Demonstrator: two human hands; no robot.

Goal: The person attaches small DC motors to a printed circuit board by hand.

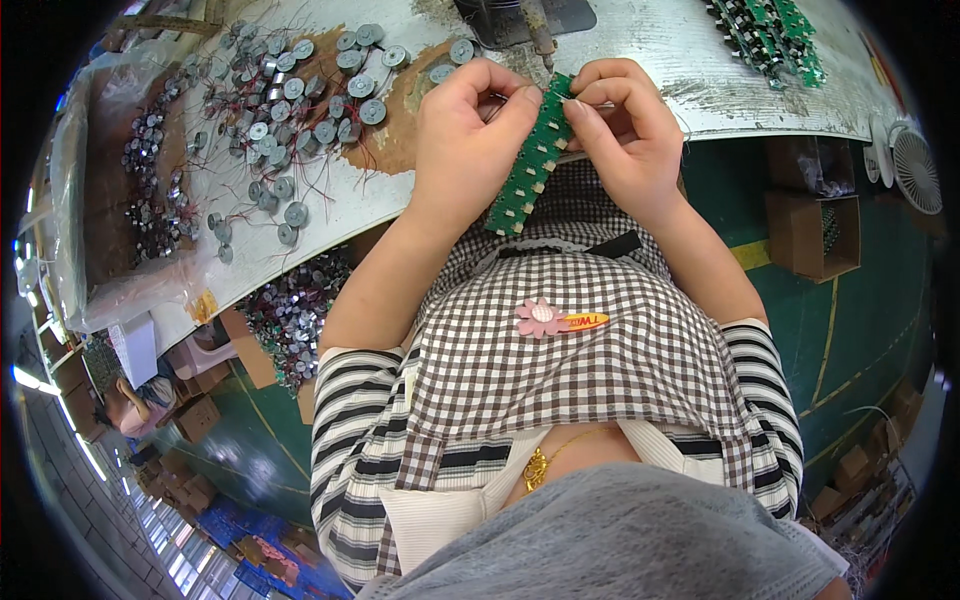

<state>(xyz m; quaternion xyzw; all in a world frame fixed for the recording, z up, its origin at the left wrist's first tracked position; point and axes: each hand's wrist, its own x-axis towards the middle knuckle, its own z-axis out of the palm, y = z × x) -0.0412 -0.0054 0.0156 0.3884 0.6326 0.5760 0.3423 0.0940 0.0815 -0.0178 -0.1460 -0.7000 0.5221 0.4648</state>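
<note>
Hands, two, hold one green circuit board.

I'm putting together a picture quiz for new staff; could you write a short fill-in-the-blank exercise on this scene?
1. The left hand and right hand are at a circuit-board strip coloured ____.
2. Many round metal parts lie to the ____ of the hands.
3. More circuit boards lie in the picture's upper ____ part.
4. The petals of the flower on the apron are ____.

Missing words: green; left; right; pink.
</note>
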